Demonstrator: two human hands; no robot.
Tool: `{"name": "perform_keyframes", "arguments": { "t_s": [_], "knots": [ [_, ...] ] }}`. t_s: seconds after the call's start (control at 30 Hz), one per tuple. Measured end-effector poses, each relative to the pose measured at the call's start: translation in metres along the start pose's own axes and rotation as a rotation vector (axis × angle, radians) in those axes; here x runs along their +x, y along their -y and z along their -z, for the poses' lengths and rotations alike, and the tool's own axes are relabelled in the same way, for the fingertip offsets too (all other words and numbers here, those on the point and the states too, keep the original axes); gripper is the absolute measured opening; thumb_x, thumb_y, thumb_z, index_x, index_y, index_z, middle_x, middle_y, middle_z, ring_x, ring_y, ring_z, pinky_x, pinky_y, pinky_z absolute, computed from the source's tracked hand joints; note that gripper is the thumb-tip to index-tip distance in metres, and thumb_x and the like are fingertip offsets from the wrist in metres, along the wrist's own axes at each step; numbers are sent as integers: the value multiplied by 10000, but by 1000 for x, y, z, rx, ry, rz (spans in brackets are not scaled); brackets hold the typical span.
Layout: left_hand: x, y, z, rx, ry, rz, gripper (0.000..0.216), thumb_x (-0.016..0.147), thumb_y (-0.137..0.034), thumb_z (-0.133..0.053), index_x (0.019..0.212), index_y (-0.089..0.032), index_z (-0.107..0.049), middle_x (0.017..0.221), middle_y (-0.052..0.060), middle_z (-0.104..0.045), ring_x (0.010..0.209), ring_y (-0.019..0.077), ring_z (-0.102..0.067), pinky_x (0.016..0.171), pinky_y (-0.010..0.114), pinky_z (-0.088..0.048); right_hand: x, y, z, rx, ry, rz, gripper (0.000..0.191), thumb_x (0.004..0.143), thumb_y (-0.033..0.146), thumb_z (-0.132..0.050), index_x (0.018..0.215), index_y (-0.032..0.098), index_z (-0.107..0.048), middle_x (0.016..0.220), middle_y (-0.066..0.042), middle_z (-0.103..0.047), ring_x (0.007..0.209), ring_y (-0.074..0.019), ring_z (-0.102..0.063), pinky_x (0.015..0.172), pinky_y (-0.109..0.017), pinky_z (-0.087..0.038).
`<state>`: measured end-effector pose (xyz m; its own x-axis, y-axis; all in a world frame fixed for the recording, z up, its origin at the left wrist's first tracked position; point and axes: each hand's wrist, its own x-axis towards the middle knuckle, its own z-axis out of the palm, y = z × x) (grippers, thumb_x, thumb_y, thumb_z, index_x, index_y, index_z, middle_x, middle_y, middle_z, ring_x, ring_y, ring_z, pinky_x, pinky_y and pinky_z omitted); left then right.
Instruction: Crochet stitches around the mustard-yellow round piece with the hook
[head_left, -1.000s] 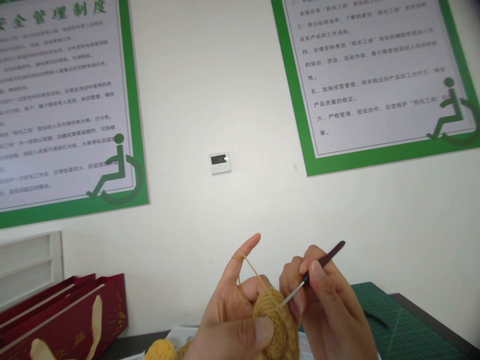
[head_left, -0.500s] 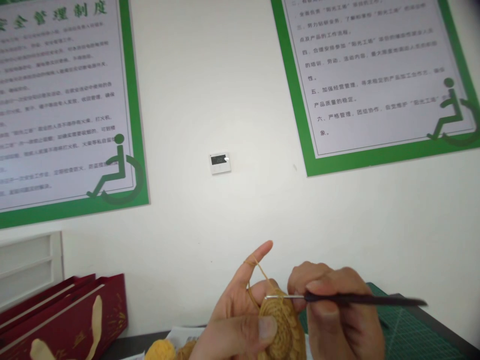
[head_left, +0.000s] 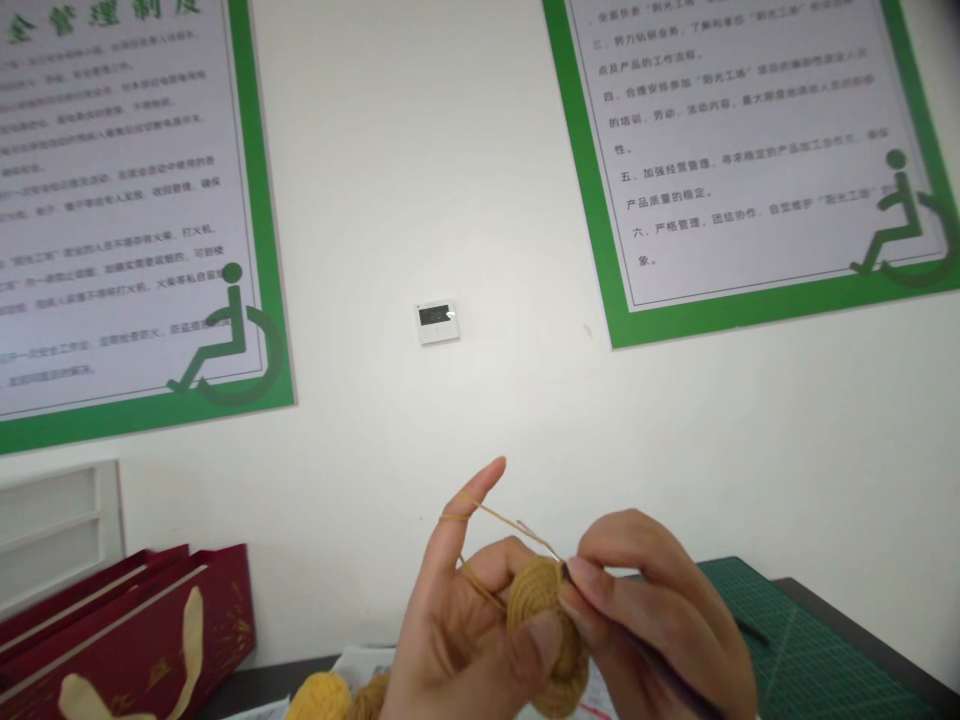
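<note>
My left hand (head_left: 465, 625) pinches a round mustard-yellow crochet piece (head_left: 541, 630) between thumb and fingers. Its index finger points up with the yellow yarn (head_left: 491, 513) looped over it. My right hand (head_left: 652, 620) is closed around a crochet hook (head_left: 541, 540). Only the hook's thin metal tip shows, poking up-left under the yarn strand just above the piece. The dark handle is mostly hidden under my right fingers.
A yellow yarn ball (head_left: 319, 697) lies at the bottom edge, left of my hands. Red gift bags (head_left: 142, 630) stand at the lower left. A green cutting mat (head_left: 795, 640) covers the table on the right. Green-framed posters (head_left: 750, 150) and a small display (head_left: 437, 320) hang on the wall.
The hook swung from sticking out to the right to pointing up-left under the yarn. My left index finger shifted left and higher. The view dropped slightly.
</note>
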<state>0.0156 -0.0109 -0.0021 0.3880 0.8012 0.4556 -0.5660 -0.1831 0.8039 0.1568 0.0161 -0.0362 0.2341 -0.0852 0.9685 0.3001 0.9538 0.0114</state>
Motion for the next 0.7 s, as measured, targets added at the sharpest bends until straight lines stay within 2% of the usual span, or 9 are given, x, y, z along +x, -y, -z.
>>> {"name": "perform_keyframes", "arguments": {
  "t_s": [0.03, 0.1, 0.2, 0.27, 0.4, 0.47, 0.53, 0.6, 0.7],
  "knots": [
    [1, 0, 0, -25, 8, 13, 915, 806, -104, -780, 1574, -355, -350, 794, 13, -662, 622, 136, -574, 588, 263, -439, -3, 0, -1, -140, -51, 103, 417, 777, 0, -724, 1076, 289, -753, 787, -41, -699, 680, -200, -629, 575, -331, -540],
    [2, 0, 0, -125, 28, 99, 864, 753, -76, -783, 1532, -249, -454, 789, 24, -652, 638, 134, -575, 624, 266, -452, -8, 2, -7, -132, -175, 114, 399, 840, 43, -696, 1134, 309, -747, 748, -33, -691, 646, -200, -612, 547, -339, -515],
    [5, 0, 5, -258, 70, 221, 815, 643, -59, -789, 1429, -115, -580, 790, 46, -641, 701, 155, -607, 700, 282, -479, -13, 5, -15, 256, -230, -216, 133, 956, 279, -661, 1064, 339, -711, 704, -11, -632, 581, -183, -551, 476, -304, -434],
    [6, -1, 9, -272, 102, 226, 836, 628, -60, -778, 1436, -93, -570, 768, 47, -636, 699, 162, -618, 693, 274, -485, -11, 7, -16, 491, -258, -399, 67, 995, 347, -602, 1004, 335, -667, 675, 7, -593, 582, -172, -532, 486, -281, -425],
    [7, -2, 12, -254, 99, 219, 848, 625, -51, -748, 1451, -98, -559, 729, 25, -615, 660, 154, -593, 662, 268, -488, 0, 7, -8, 808, -183, -683, 229, 1050, 376, -467, 902, 277, -611, 642, 24, -512, 557, -138, -448, 476, -241, -364],
    [6, -3, 10, -230, 104, 201, 810, 612, -61, -756, 1407, -101, -606, 708, 17, -609, 631, 148, -574, 641, 270, -469, 5, 7, -5, 942, -125, -859, 313, 1042, 406, -476, 786, 245, -554, 629, 37, -467, 521, -118, -367, 466, -235, -319],
    [4, -3, 8, -125, 60, 137, 755, 673, -92, -784, 1406, -154, -618, 743, 30, -628, 633, 147, -566, 616, 271, -438, 8, 8, -5, 1014, -78, -1004, 337, 1012, 448, -539, 753, 233, -532, 622, 47, -461, 513, -105, -327, 483, -230, -309],
    [3, -3, 5, -14, 13, 75, 723, 718, -116, -816, 1407, -221, -624, 788, 39, -642, 659, 153, -571, 612, 275, -425, 9, 9, -7, 981, -57, -1043, 282, 959, 457, -642, 797, 233, -588, 659, 39, -518, 549, -101, -389, 528, -222, -354],
    [1, -3, 4, 38, -4, 74, 729, 729, -132, -846, 1401, -314, -627, 811, 17, -619, 655, 130, -534, 620, 276, -410, 8, 9, -11, 828, -50, -854, 177, 877, 397, -773, 848, 245, -687, 824, -5, -650, 742, -133, -569, 682, -240, -471]
  ]
}}
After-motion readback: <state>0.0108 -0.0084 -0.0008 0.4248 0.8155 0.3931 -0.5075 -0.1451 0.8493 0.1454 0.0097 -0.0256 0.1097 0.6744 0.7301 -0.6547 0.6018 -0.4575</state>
